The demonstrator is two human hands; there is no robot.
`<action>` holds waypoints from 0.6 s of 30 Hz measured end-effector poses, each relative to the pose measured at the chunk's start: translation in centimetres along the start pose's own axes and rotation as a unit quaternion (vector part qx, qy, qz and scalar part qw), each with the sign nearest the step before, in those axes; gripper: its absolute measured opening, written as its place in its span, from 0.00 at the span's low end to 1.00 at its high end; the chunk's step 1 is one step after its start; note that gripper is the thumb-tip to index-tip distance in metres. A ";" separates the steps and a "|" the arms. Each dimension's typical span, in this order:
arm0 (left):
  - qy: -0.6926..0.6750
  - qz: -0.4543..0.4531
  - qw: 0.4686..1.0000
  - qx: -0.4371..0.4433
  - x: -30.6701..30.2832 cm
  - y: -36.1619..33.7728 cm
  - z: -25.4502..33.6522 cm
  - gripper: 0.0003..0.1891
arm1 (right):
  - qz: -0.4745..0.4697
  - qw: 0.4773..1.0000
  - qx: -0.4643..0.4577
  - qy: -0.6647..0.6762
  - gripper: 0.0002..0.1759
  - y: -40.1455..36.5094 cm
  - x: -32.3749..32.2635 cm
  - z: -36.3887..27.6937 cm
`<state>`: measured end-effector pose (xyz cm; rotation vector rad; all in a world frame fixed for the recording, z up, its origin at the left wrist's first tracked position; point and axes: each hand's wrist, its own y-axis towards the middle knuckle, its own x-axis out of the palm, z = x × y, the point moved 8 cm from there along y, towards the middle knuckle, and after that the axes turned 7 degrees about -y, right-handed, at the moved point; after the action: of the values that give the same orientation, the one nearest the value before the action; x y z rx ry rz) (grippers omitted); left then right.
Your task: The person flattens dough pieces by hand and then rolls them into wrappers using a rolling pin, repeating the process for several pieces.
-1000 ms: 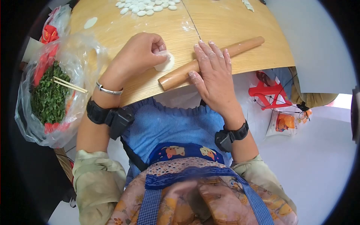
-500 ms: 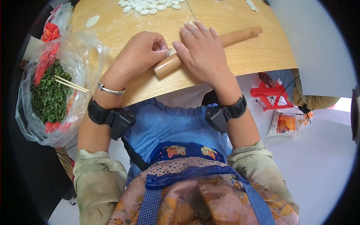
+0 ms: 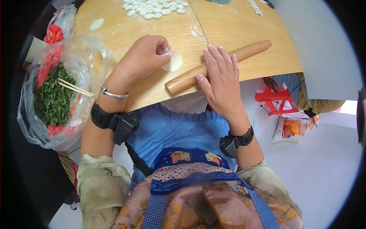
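Note:
My left hand (image 3: 150, 53) is closed in a pinch on the edge of a thin, pale dough wrapper (image 3: 175, 62) that lies on the wooden table. Floury fingers of my right hand (image 3: 222, 78) rest stretched out on top of a wooden rolling pin (image 3: 187, 79), the palm toward the table's near edge. The pin lies at a slant, just to the right of the wrapper and apart from it. Another flat wrapper (image 3: 97, 24) lies by itself at the upper left of the table.
Several small white dough pieces (image 3: 154, 8) sit at the far side of the table (image 3: 244, 30). On the left, a plastic bag (image 3: 28, 122) holds chopped greens (image 3: 51, 99) with chopsticks (image 3: 74, 87). A red stool (image 3: 276, 100) and a person's leg are under the table at right.
The rolling pin and my right hand have moved toward me and to the right, off the wrapper, which now shows much more. My left hand keeps its pinch.

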<state>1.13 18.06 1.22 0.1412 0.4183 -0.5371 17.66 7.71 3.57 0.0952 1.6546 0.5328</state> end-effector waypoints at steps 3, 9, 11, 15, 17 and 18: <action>0.002 0.005 0.999 -0.034 0.0 -0.1 0.4 0.13 | 0.001 1.000 -0.003 0.004 0.34 0.5 0.1 0.1; -0.106 0.037 0.990 -0.087 -0.2 0.0 -0.4 0.26 | 0.016 0.999 -0.031 -0.014 0.33 4.0 1.2 -0.4; -0.114 0.041 0.989 -0.090 -0.3 0.0 -0.4 0.27 | 0.017 0.999 -0.033 -0.018 0.33 5.4 2.0 -0.6; -0.047 0.017 0.997 -0.066 0.0 0.1 -0.4 0.18 | 0.013 0.999 -0.023 -0.027 0.33 7.0 3.2 -0.5; 0.010 0.018 1.000 -0.017 0.0 0.0 0.1 0.14 | 0.016 0.999 -0.020 -0.026 0.34 6.8 3.1 -0.4; -0.004 0.003 1.000 -0.023 0.2 0.0 0.0 0.11 | 0.027 0.999 -0.018 -0.016 0.35 6.0 2.7 -0.2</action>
<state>1.25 18.00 1.13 0.0967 0.4216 -0.5215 15.55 13.96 3.45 0.1222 1.6141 0.5992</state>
